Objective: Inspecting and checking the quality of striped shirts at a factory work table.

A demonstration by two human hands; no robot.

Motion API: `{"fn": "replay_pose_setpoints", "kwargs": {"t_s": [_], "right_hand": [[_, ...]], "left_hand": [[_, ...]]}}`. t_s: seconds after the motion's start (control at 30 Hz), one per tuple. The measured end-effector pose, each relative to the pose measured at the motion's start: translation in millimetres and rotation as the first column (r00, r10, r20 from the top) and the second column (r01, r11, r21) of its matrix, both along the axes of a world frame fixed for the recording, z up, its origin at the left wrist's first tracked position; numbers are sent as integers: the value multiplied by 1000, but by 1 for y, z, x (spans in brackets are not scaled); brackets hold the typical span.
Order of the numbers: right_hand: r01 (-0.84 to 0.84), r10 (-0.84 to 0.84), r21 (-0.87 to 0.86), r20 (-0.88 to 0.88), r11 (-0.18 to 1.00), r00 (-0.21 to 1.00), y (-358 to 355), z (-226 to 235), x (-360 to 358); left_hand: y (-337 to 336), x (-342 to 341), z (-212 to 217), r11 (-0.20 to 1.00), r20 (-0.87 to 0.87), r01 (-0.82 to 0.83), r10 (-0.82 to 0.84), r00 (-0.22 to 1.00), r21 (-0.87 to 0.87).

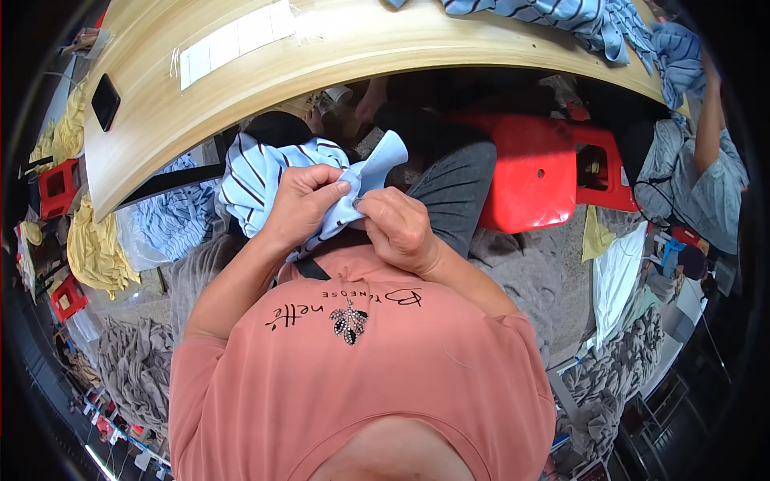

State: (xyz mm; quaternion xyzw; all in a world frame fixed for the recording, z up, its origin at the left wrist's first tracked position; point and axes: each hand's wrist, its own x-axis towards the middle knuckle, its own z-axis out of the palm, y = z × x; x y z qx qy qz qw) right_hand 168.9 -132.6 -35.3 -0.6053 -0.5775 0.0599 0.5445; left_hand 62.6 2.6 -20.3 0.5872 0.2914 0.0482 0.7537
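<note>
A light-blue garment with dark stripes (255,178) lies bunched over my lap, below the table's near edge. Its plain light-blue band (388,154), which looks like a collar or cuff, sticks up towards the far right. My left hand (306,202) pinches the cloth between thumb and fingers where this band begins. Close beside it, my right hand (399,228) is closed at the band's lower edge. A small dark, shiny bit shows at its fingertips, too small to name. The other fingers of that hand curl into the palm.
A wooden table (345,76) curves across ahead, with a black phone (105,103) at its left. Right of my knee stands a red stool (525,172). At the far right another person's arm (709,120) reaches to blue cloth. Yellow garments (96,248) lie at left.
</note>
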Motion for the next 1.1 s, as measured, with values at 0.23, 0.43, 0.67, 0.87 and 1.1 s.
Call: {"fn": "replay_pose_setpoints", "kwargs": {"t_s": [0.23, 0.43, 0.67, 0.87, 1.1], "right_hand": [[12, -12, -10, -38, 1000, 999, 0, -2, 2], [-119, 133, -132, 102, 984, 986, -4, -1, 7], [-20, 25, -66, 85, 998, 996, -5, 0, 5], [-26, 27, -18, 51, 999, 998, -6, -1, 3], [-139, 113, -124, -194, 982, 975, -2, -4, 0]], "left_hand": [[-2, 1, 5, 1000, -61, 11, -12, 998, -10], [-4, 3, 8, 994, -34, 25, -29, 999, -103], [-3, 3, 9, 981, -93, 191, -187, 978, 31], [10, -2, 16, 929, -126, 355, -342, 931, 102], [6, -6, 8, 858, -106, 359, -345, 933, 368]]}}
